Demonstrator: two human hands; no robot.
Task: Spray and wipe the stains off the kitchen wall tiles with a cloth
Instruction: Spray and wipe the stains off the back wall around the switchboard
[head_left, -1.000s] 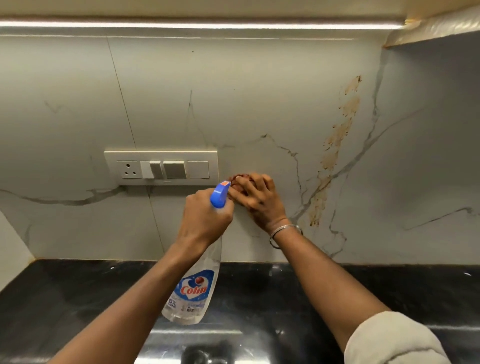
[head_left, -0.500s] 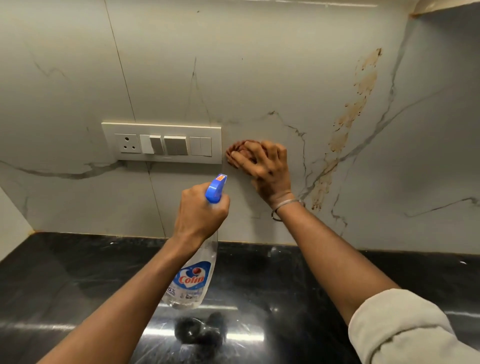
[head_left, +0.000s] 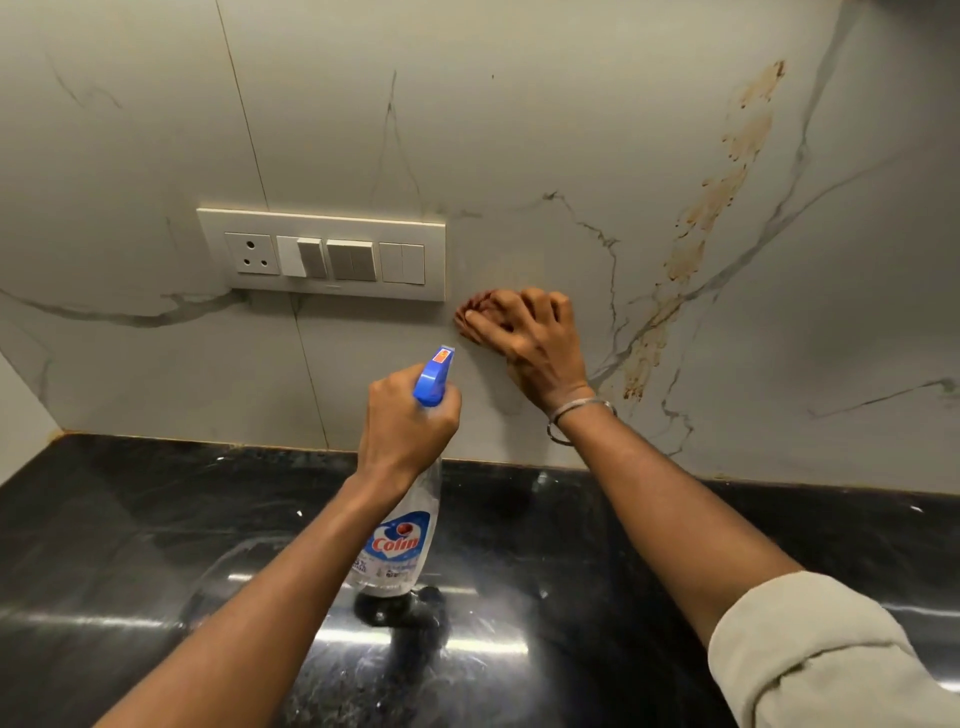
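Our right hand (head_left: 537, 345), clutching the reddish cloth (head_left: 470, 313), has scrubbed lower beside the switch panel (head_left: 322, 224) — our left hand (head_left: 408, 423) grips the Colin spray bottle (head_left: 397, 543), nozzle wallward for respraying.

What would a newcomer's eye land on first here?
A brown stain streak runs down the wall tiles on the right. The right hand presses a reddish cloth to the wall beside the switch panel, while the left hand grips a blue-topped spray bottle above the black counter.

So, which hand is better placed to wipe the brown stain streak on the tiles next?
Right. The right hand presses the cloth on the wall near the brown stain; the left hand holds the spray bottle.
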